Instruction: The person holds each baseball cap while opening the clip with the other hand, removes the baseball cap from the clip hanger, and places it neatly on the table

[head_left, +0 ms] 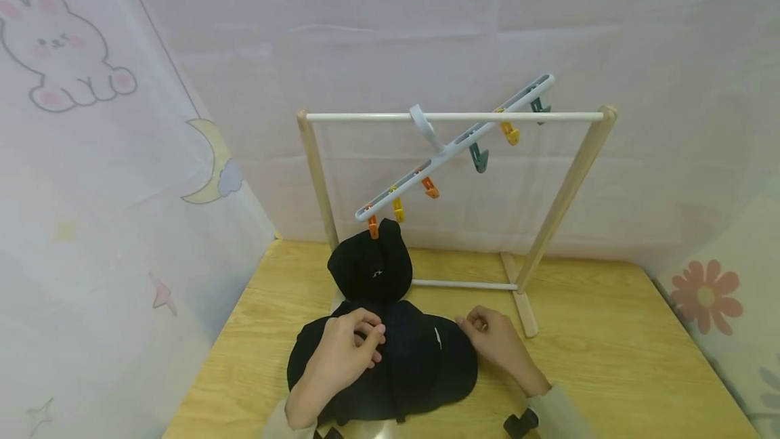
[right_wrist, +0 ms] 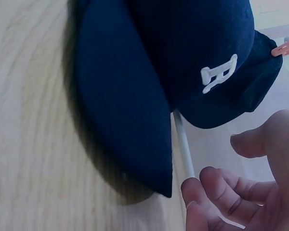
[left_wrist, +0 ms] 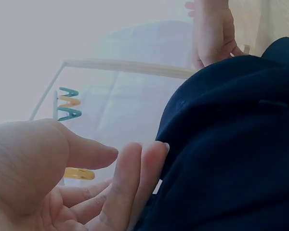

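Dark baseball-cap fabric [head_left: 414,371] spreads over the table in front of me, a small white mark on its right part. My left hand [head_left: 344,351] hovers over its left part, thumb and fingers loosely bent; in the left wrist view a gap shows between thumb and fingertips. Beside the right edge is my right hand [head_left: 496,337], fingertips close to the brim. The right wrist view shows that brim [right_wrist: 120,106], a white letter [right_wrist: 219,73] on the crown, and nothing between my thumb and fingers. Another dark cap [head_left: 372,269] hangs behind from an orange clip [head_left: 373,225].
A wooden rack [head_left: 563,202] with a white top bar [head_left: 365,117] stands at the back. From the bar a white hanger [head_left: 447,151] hangs slantwise, carrying orange, yellow and green clips. Printed cloth [head_left: 390,32] encloses the wooden table [head_left: 609,358].
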A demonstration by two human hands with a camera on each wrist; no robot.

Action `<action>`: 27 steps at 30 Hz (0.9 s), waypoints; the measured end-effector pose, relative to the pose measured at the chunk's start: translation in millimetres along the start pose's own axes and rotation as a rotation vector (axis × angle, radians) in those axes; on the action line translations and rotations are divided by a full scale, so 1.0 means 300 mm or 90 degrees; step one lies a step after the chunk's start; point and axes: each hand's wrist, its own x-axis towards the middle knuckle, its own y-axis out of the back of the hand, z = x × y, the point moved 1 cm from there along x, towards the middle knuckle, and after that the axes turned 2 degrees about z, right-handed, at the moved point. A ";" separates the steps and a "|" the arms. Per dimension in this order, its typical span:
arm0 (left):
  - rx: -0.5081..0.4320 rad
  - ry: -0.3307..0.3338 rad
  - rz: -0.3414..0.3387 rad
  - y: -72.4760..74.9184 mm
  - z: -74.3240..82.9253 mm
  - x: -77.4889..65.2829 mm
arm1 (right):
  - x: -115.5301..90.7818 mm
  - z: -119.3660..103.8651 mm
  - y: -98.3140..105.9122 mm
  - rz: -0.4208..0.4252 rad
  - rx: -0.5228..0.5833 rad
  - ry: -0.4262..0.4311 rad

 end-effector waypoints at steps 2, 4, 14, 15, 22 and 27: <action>0.002 -0.004 0.006 0.007 0.003 0.004 | 0.005 -0.009 0.004 0.005 0.008 0.015; 0.000 -0.009 0.013 0.014 0.007 0.006 | 0.009 -0.017 0.008 0.017 0.016 0.032; 0.068 -0.059 0.096 0.041 0.023 0.024 | 0.027 -0.056 0.018 0.055 0.072 0.115; 0.075 -0.063 0.106 0.042 0.023 0.025 | 0.030 -0.064 0.018 0.054 0.081 0.117; 0.073 -0.066 0.147 0.053 0.007 0.027 | 0.045 -0.127 0.016 0.029 0.118 0.154; 0.071 -0.076 0.162 0.068 -0.004 0.045 | 0.065 -0.175 0.022 0.031 0.115 0.177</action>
